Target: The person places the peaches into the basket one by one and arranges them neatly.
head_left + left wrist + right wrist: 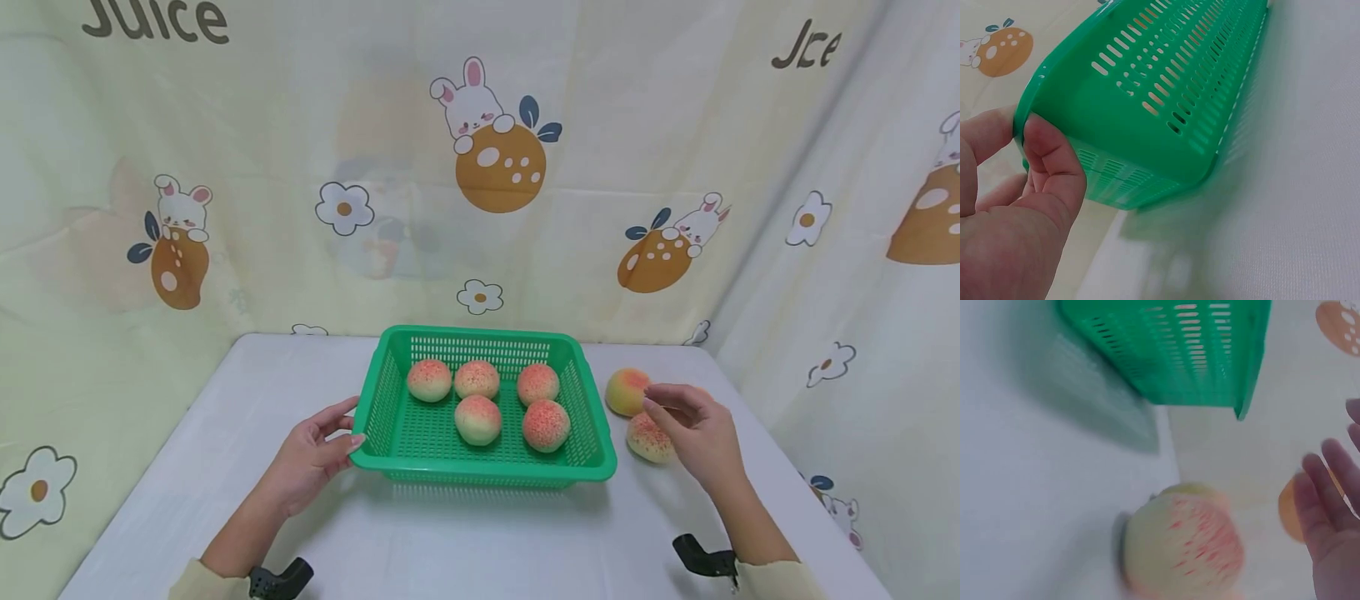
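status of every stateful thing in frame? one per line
green slotted plastic basket: upright on the table, holds five peaches, left rim gripped
five pink-and-yellow peaches in the basket: loose, resting on the basket floor
peaches on the white table: outside the basket, to its right, at least two, not held
left hand: pinches the basket's rim between thumb and fingers
right hand: fingers relaxed, above the outside peaches, holding nothing
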Available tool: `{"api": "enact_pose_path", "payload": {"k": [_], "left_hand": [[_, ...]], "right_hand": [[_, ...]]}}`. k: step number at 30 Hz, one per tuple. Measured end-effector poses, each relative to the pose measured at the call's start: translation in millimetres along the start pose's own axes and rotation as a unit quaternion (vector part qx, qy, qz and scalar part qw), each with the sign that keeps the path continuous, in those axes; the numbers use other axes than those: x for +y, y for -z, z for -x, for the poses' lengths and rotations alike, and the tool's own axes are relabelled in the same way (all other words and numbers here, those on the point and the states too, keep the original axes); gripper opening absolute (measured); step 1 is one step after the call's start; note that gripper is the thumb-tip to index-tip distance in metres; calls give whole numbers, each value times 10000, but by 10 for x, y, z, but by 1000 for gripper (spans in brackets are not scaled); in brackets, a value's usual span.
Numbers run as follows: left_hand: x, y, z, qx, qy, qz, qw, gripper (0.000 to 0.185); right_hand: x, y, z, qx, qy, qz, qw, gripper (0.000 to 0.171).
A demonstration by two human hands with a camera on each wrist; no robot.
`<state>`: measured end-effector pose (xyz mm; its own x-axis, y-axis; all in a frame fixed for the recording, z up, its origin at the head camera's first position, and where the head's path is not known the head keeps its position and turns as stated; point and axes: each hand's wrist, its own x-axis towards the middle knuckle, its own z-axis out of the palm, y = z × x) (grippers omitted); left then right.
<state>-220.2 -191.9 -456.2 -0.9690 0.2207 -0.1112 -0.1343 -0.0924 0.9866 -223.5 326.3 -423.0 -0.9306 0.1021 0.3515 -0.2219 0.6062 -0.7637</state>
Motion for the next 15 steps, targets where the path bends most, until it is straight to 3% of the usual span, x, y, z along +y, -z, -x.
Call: {"api": "enact_pose_path", "payload": {"k": [6,11,15], "left_hand": [[8,-4,6,-11,10,23,10000,73],[11,-8,9,-23,-26,35,10000,72],[4,-6,5,-28,-29,5,10000,72]], "right_hand": [[190,5,116,544,-582,-185,9966,40],[262,-49,176,1086,-1110,-169,9877,43],[335,-113,217,1499,-1233,-14,9810,46]]}}
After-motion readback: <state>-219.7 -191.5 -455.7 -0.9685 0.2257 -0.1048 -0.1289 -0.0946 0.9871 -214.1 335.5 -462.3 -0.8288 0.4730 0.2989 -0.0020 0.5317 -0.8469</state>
